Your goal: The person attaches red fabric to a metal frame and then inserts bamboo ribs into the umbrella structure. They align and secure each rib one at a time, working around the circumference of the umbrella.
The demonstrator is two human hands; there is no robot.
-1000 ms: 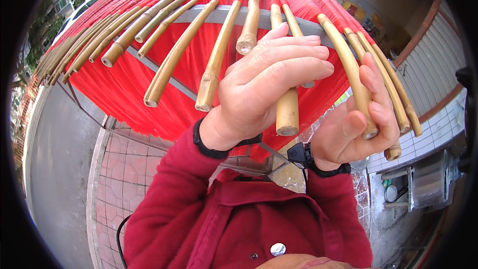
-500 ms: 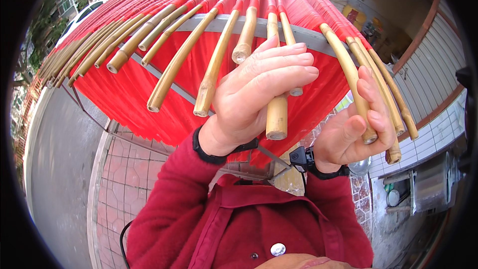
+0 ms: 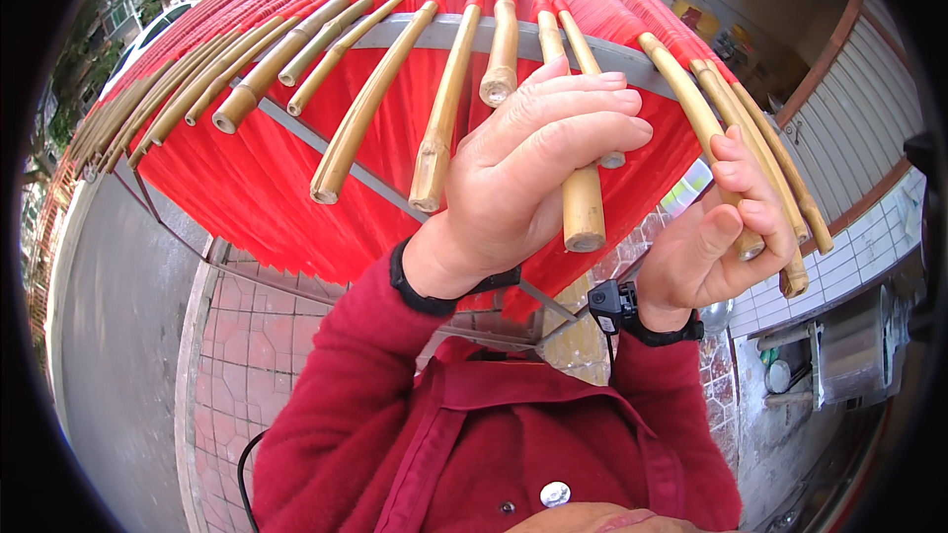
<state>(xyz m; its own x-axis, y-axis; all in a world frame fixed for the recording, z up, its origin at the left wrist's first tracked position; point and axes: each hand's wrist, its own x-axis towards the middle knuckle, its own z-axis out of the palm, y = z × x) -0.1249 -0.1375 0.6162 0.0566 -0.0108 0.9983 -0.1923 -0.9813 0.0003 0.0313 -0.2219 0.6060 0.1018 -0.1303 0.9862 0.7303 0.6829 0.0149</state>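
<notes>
Several bamboo poles fan out toward me, their upper parts wrapped in pinkish-red strands. My left hand [image 3: 543, 158] lies across a middle bamboo pole [image 3: 583, 212], fingers stretched toward the right and palm against it; the underside of that hand is hidden. My right hand [image 3: 716, 237] is cupped beside another bamboo pole [image 3: 681, 94], whose end shows between the thumb and fingers. Those fingers are apart and not wrapped tightly round it. Just left of my left hand is a bare bamboo pole [image 3: 444, 128]. Long red strands [image 3: 257, 207] hang below the poles.
A grey metal rail [image 3: 444, 35] runs under the poles, with thin frame bars below. Paved tiles [image 3: 257, 336] and a grey road [image 3: 118, 336] lie to the left. At right stand a white tiled wall [image 3: 849, 266] and a ribbed metal shutter [image 3: 849, 128].
Both hands have shifted right and slightly up in view. The middle poles moved right with my left hand, narrowing the space toward the right-hand poles.
</notes>
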